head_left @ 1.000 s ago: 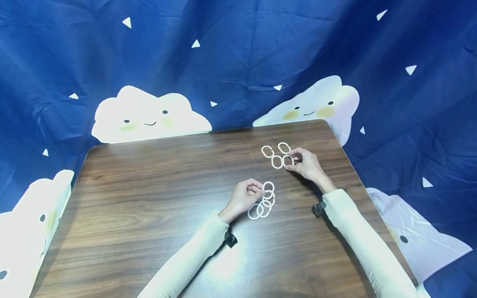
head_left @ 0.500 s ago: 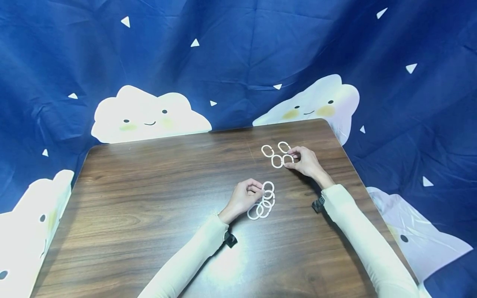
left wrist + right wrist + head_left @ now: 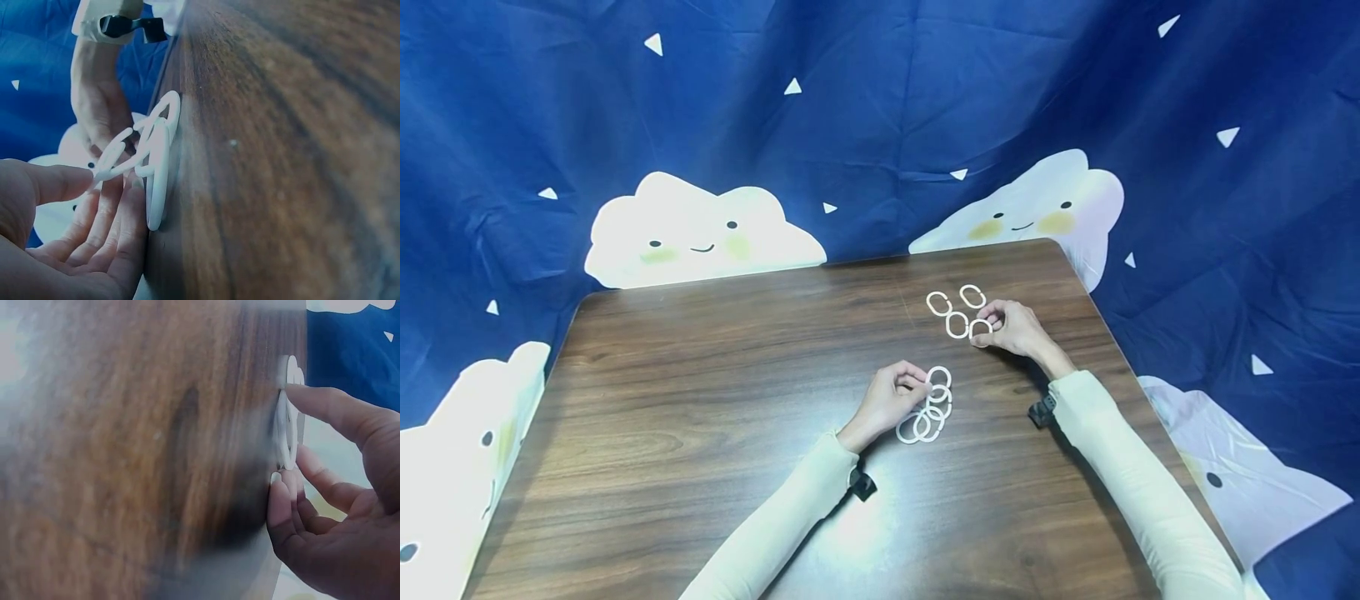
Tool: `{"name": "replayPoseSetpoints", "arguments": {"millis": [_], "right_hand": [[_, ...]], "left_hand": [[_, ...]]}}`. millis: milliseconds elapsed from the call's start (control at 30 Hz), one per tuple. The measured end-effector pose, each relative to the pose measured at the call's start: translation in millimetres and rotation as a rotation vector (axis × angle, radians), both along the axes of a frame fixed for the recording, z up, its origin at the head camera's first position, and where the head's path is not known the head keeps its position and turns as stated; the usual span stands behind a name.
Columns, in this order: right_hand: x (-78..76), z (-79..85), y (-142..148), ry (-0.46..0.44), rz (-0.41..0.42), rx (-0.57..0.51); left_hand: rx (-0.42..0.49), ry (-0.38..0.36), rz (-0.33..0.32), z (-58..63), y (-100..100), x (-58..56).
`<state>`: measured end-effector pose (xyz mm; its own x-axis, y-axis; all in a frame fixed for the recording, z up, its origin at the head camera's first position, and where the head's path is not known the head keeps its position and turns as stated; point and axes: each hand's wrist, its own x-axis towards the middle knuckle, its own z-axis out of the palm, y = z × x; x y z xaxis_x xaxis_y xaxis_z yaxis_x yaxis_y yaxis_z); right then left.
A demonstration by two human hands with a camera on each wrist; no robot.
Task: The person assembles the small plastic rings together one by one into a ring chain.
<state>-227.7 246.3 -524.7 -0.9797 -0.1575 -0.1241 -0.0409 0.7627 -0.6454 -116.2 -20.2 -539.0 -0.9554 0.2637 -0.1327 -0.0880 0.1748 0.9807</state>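
My left hand (image 3: pixel 887 397) pinches a white plastic curtain ring at the upper end of a chain of linked rings (image 3: pixel 950 378). In the left wrist view the thumb and fingers hold that ring slightly raised, while other rings of the chain (image 3: pixel 159 187) rest against the tabletop. Further right and back, my right hand (image 3: pixel 1017 328) has thumb and fingers on a single white ring (image 3: pixel 981 321). The right wrist view shows this ring (image 3: pixel 292 434) edge-on between thumb and fingertips, close to the wood. These oval rings each have a small gap.
Several loose rings lie just left of and behind my right hand, including a near one (image 3: pixel 948 326), a left one (image 3: pixel 928 305) and a back one (image 3: pixel 962 297). The brown wooden table (image 3: pixel 700 400) ends before a blue curtain (image 3: pixel 850 125) with cloud prints.
The ring at my right hand has slid slightly toward me, apart from the rings behind it, with that hand following. My left hand and its chain stay almost still.
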Motion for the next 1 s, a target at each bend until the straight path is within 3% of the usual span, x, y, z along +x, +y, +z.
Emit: {"name": "replayPoseSetpoints", "arguments": {"millis": [233,700,1000], "right_hand": [[8.1,-0.1,-0.5,0.013,0.01,0.018],[20.8,-1.4,0.8,0.048,0.048,-0.044],[28.4,-0.6,5.5,-0.009,0.078,-0.139]], "left_hand": [[-0.034,-0.003,-0.014,-0.9,-1.4,0.8],[-0.055,0.003,-0.013,-0.2,-0.7,3.2],[-0.047,0.008,-0.011,-1.9,-1.6,3.6]]}}
